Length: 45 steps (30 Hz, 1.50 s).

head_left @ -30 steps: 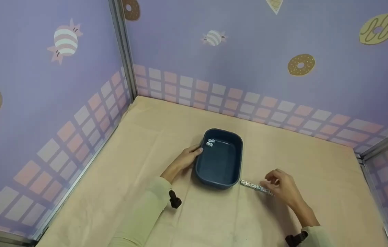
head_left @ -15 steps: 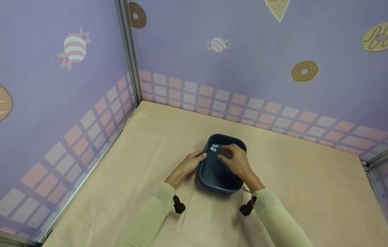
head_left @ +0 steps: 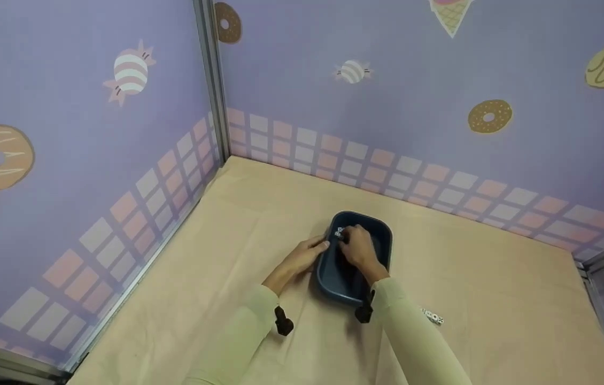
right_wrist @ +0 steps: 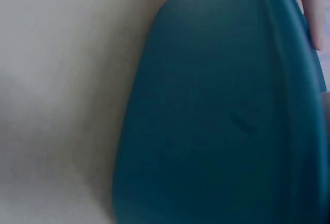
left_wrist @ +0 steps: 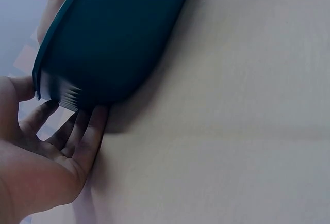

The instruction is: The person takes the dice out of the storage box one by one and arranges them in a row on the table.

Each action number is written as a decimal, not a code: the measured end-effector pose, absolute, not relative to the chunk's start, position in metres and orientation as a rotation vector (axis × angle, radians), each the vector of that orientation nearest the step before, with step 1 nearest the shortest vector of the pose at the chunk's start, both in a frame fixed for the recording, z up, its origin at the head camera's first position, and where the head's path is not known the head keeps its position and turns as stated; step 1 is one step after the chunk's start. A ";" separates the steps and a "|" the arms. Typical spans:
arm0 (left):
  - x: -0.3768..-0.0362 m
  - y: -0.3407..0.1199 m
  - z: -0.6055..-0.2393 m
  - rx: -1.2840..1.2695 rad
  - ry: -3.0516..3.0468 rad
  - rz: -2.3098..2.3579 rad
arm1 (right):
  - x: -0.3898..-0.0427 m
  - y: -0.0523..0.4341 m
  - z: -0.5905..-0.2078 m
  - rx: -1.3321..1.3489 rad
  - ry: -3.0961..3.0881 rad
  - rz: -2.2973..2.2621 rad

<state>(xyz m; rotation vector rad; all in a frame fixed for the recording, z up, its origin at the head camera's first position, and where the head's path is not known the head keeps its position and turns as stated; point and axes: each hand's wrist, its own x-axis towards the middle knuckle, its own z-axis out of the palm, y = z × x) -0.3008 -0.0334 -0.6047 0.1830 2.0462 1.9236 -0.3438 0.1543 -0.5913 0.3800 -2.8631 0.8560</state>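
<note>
A dark blue plastic box [head_left: 335,279] with rounded corners rests on the cloth in the head view. My left hand [head_left: 301,256] grips its left side, thumb at the rim and fingers against the outer wall, as the left wrist view shows. Inside the box, my right hand [head_left: 359,247] reaches to the far left corner, its curled fingers pinching a die beside the white dice [head_left: 339,232] there; its fingertips partly hide them. More dice [head_left: 433,316] lie in a row on the cloth right of the box, partly behind the right sleeve.
A beige cloth [head_left: 227,256] covers the table. Purple walls [head_left: 302,53] with sweets and tile prints stand at the back and both sides. Black wrist cameras sit at both cuffs. The right wrist view is mostly filled by the box's outer wall [right_wrist: 206,105].
My right hand has moved from the dice row on the cloth to the box, then down to the dice in its corner. The left hand has kept its grip on the box.
</note>
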 end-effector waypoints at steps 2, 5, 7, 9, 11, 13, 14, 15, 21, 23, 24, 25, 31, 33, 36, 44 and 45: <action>-0.300 -0.030 -0.605 0.192 2.046 1.917 | -0.342 0.157 -0.593 0.386 -2.880 0.818; -0.301 -0.025 -0.606 0.194 2.047 1.902 | -0.339 0.163 -0.594 0.423 -2.901 0.784; -0.302 -0.024 -0.606 0.191 2.044 1.899 | -0.336 0.168 -0.590 0.479 -2.909 0.791; -0.303 -0.024 -0.606 0.184 2.026 1.907 | -0.332 0.173 -0.584 0.563 -2.905 0.845; -0.304 -0.026 -0.607 0.179 2.014 1.925 | -0.326 0.179 -0.575 0.657 -2.877 0.919; -0.304 -0.029 -0.607 0.173 2.008 1.927 | -0.317 0.187 -0.564 0.745 -2.830 0.980; -0.304 -0.030 -0.607 0.172 2.011 1.928 | -0.312 0.192 -0.560 0.782 -2.802 0.995; -0.304 -0.032 -0.607 0.169 2.020 1.922 | -0.306 0.198 -0.555 0.813 -2.768 1.002; -0.302 -0.037 -0.608 0.154 2.082 1.877 | -0.270 0.249 -0.539 0.881 -2.626 1.012; -0.301 -0.037 -0.608 0.141 2.076 1.877 | -0.258 0.272 -0.539 0.870 -2.631 1.018; -0.302 -0.037 -0.608 0.141 2.079 1.873 | -0.253 0.284 -0.541 0.860 -2.641 1.010; -0.301 -0.036 -0.608 0.137 2.076 1.873 | -0.247 0.296 -0.543 0.846 -2.655 0.994; -0.301 -0.034 -0.605 0.157 2.087 1.844 | -0.210 0.365 -0.559 0.605 -2.822 0.928; -0.301 -0.035 -0.605 0.162 2.085 1.839 | -0.200 0.383 -0.566 0.504 -2.893 0.943; -0.301 -0.035 -0.605 0.152 2.064 1.852 | -0.186 0.402 -0.576 0.406 -2.986 0.983; -0.302 -0.034 -0.605 0.174 2.109 1.843 | -0.176 0.413 -0.591 0.314 -3.040 1.012; -0.302 -0.034 -0.606 0.178 2.115 1.844 | -0.176 0.413 -0.592 0.316 -3.046 1.002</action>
